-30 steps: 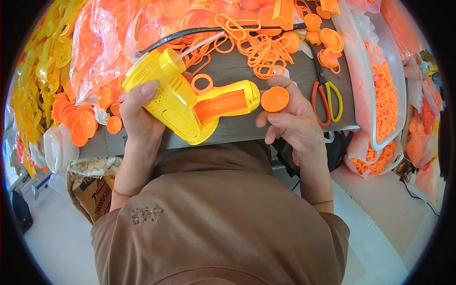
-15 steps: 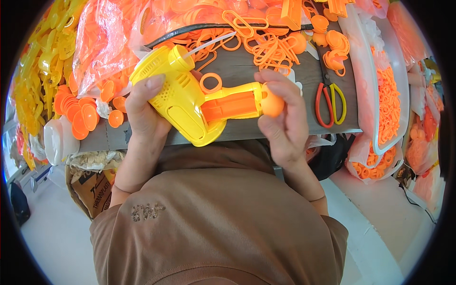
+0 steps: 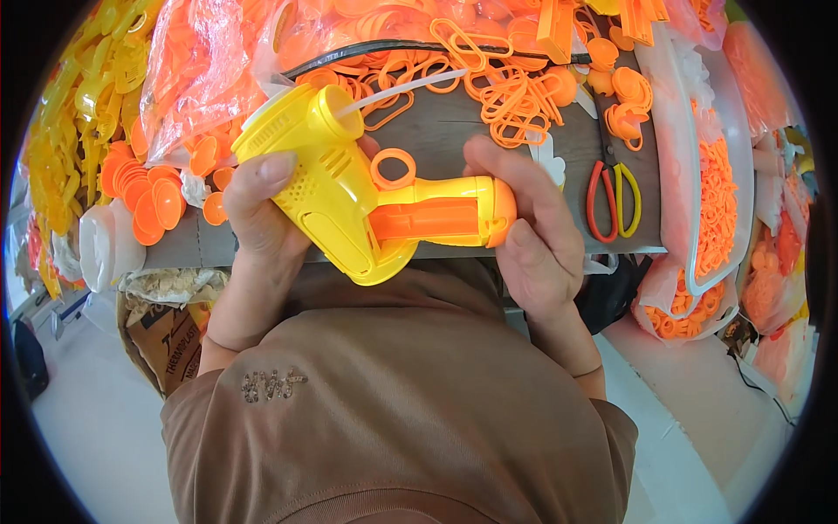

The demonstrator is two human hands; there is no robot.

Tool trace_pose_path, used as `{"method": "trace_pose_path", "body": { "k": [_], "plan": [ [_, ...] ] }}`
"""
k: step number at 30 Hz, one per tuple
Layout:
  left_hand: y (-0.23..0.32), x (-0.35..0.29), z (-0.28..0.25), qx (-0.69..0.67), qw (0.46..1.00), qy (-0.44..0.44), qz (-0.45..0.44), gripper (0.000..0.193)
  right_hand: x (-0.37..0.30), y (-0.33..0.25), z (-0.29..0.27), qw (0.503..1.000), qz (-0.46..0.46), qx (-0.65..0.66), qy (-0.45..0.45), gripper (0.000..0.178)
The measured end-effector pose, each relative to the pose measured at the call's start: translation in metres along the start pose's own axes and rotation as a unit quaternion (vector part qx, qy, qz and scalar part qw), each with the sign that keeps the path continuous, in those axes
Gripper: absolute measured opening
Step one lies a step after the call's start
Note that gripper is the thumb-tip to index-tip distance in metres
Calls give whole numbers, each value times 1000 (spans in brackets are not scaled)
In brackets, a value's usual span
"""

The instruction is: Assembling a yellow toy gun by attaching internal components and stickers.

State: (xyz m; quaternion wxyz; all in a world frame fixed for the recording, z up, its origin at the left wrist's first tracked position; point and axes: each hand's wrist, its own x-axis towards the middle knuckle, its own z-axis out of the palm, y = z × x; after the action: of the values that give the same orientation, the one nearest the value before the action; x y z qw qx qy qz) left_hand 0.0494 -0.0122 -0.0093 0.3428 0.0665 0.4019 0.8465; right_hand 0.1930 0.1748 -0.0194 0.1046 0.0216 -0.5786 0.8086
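Over the worktop [image 3: 436,131], two bare hands frame a yellow gun-shaped plastic piece [image 3: 327,166].
Near the worktop's front edge, the left hand [image 3: 260,205] holds the piece by its wide body, thumb on top, fingers wrapped beneath; at the handle's far end sits a rounded orange cap [image 3: 502,214], with the right hand [image 3: 537,231] half curled about it, thumb at its edge, though I cannot tell whether those fingers grip it; an orange ring [image 3: 393,168] stands out beside the handle, and a thin white tube [image 3: 401,92] slants from the round collar; red-and-yellow-handled scissors [image 3: 615,201] lie to the right, beside a translucent bin [image 3: 676,175] of small orange parts [image 3: 716,210], while orange cups [image 3: 153,196] are heaped to the left.
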Motion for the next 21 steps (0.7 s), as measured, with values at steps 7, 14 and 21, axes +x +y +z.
{"method": "trace_pose_path", "body": {
  "k": [7,14,21],
  "plan": [
    [4,-3,-8,43,998,-17,53,70,-3,-5,-6,971,177,161,19,60],
    [1,-10,-11,11,999,-34,27,76,-1,-31,-3,979,195,-64,-21,54],
    [-4,-10,-15,-19,997,-68,-32,78,-8,-28,-4,977,175,-87,-79,51]
  ]
}}
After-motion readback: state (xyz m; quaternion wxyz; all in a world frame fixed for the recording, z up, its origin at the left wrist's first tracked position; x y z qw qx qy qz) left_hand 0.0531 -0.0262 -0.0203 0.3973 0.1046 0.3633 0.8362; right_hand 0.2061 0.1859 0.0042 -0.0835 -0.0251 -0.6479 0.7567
